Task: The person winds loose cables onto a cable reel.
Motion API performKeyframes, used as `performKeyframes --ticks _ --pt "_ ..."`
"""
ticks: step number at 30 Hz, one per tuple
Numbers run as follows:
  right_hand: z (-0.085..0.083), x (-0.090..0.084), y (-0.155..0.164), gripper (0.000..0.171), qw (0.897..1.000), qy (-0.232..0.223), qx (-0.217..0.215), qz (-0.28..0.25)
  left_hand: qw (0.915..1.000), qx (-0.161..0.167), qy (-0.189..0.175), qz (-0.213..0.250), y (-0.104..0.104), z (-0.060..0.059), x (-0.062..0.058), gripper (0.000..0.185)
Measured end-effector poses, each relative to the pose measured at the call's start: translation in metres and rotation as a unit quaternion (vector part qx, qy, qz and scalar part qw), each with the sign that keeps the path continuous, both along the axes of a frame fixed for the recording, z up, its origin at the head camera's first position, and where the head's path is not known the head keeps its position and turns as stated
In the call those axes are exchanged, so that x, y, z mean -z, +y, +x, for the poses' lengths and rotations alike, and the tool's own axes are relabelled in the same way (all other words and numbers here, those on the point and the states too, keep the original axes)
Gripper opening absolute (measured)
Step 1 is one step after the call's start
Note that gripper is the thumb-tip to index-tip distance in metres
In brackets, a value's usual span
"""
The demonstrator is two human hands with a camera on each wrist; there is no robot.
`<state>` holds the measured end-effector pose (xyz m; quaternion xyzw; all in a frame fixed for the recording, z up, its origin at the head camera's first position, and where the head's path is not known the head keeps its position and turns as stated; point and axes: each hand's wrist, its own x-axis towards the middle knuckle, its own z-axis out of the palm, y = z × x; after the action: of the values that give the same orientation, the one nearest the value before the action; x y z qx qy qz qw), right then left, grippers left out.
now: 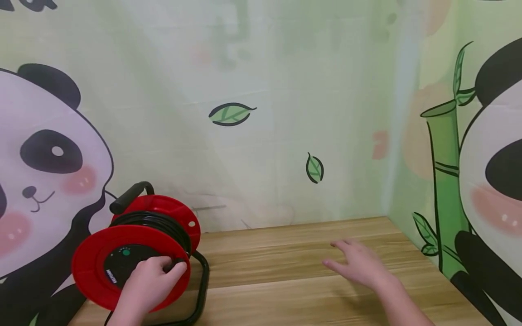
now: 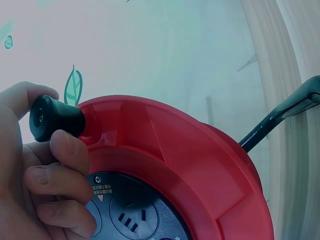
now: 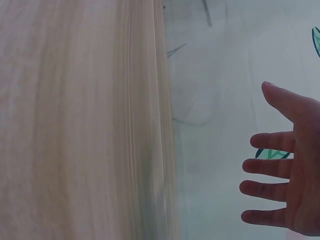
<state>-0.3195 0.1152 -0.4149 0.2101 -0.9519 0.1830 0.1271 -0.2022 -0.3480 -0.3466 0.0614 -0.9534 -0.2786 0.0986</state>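
A red cable reel (image 1: 90, 267) with black cable (image 1: 152, 220) wound on its drum stands at the left of the table. My left hand (image 1: 143, 283) is at the near face of the reel and grips its black crank knob (image 2: 57, 120) between thumb and fingers. Below the knob, the left wrist view shows a black socket panel (image 2: 142, 200) in the reel's centre. My right hand (image 1: 360, 265) hovers over the right part of the table, fingers spread and holding nothing. In the right wrist view its palm and straight fingers (image 3: 267, 168) show.
The reel has a black carrying handle (image 1: 129, 198) on top and a black tube stand (image 1: 202, 285) at its right. Beneath lies a wooden table (image 1: 261, 267). A cloth backdrop (image 1: 265, 149) printed with pandas and leaves hangs behind the table and along its right side.
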Motion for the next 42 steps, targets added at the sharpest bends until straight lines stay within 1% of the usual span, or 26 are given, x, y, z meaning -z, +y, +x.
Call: performKeyframes --ticks 4,9,15,18,25,32,37,39,42 --pt "0.0 0.003 0.001 0.07 1.0 -0.003 0.0 0.007 0.9999 0.001 -0.013 0.006 0.001 0.0 0.0 0.033" --pt "-0.001 0.004 0.001 0.069 1.0 -0.005 0.006 0.008 0.999 0.006 -0.044 0.007 0.001 -0.002 0.003 0.033" --pt "0.0 0.004 0.0 0.073 1.0 -0.007 0.001 0.013 0.9954 0.024 -0.092 -0.006 -0.002 -0.002 0.01 0.028" --pt "0.001 0.005 0.0 0.073 1.0 -0.007 -0.005 0.014 0.9938 0.031 -0.106 -0.006 -0.005 -0.003 0.014 0.028" --pt "0.002 0.002 0.001 0.075 1.0 -0.012 -0.009 0.018 0.9911 0.037 -0.127 0.009 -0.007 -0.003 0.014 0.03" --pt "0.004 0.001 0.001 0.066 1.0 -0.017 -0.007 0.012 0.9891 0.044 -0.139 0.023 -0.01 -0.003 0.015 0.034" --pt "0.003 0.003 0.002 0.065 1.0 -0.015 -0.013 0.014 0.9872 0.054 -0.148 0.026 -0.016 -0.003 0.021 0.034" --pt "0.003 0.004 0.002 0.066 1.0 -0.016 -0.015 0.018 0.9861 0.051 -0.155 0.03 -0.019 -0.003 0.024 0.034" --pt "0.002 0.005 0.001 0.066 0.999 -0.024 -0.016 0.022 0.9842 0.04 -0.168 0.037 -0.023 -0.001 0.028 0.033"
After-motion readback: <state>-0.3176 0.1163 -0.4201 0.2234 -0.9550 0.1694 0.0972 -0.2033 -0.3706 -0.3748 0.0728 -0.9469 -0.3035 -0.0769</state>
